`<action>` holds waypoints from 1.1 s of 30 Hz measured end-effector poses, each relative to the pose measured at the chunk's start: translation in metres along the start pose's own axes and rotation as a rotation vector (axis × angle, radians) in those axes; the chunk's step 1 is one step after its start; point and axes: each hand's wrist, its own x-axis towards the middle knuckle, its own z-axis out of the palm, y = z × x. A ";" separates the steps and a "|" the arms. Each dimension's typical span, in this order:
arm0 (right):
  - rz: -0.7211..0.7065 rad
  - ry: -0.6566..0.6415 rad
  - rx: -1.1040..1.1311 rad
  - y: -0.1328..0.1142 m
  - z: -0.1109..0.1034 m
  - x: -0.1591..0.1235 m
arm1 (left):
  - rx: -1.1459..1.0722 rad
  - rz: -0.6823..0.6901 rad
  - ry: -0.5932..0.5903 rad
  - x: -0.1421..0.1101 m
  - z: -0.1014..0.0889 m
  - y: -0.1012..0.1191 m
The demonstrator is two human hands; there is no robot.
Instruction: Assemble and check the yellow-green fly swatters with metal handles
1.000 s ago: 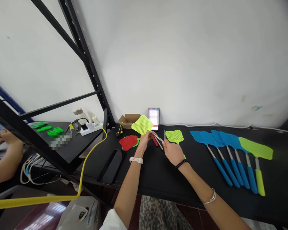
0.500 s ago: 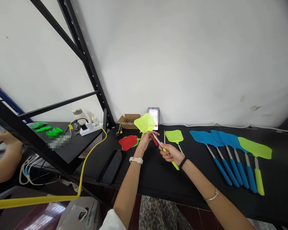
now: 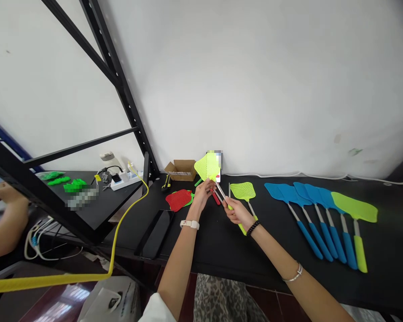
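Note:
My left hand (image 3: 203, 195) is closed around the neck of a yellow-green fly swatter (image 3: 207, 167), just below its mesh head, which is lifted above the black table (image 3: 221, 250). My right hand (image 3: 237, 211) is closed on the same swatter's yellow-green handle (image 3: 242, 228), lower down its metal rod. A red mesh swatter head (image 3: 179, 199) lies left of my left hand. Another yellow-green swatter (image 3: 243, 191) lies flat just behind my right hand.
Several blue swatters (image 3: 309, 210) and one yellow-green swatter (image 3: 356, 214) lie in a row at the right. A small cardboard box (image 3: 180, 169) sits by the wall. A black shelf frame (image 3: 121, 94), a yellow cable (image 3: 121, 232) and another person's arm (image 3: 3, 223) are at the left.
My right hand has taken hold of the swatter's handle and drawn closer to my left. The mesh head has turned and moved a little right and up.

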 end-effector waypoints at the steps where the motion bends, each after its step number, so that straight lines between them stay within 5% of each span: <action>1: 0.001 0.025 -0.032 0.001 0.000 0.001 | -0.016 0.008 -0.002 0.000 0.000 0.000; 8: 0.015 0.004 -0.051 0.003 0.002 0.002 | -0.101 0.058 -0.037 -0.001 0.002 -0.005; 22: 0.209 -0.517 0.449 -0.002 -0.009 -0.007 | -0.282 0.010 -0.171 -0.001 0.003 -0.012; 33: 0.238 -0.596 0.423 -0.003 -0.009 -0.007 | -0.464 -0.008 -0.261 -0.006 0.009 -0.010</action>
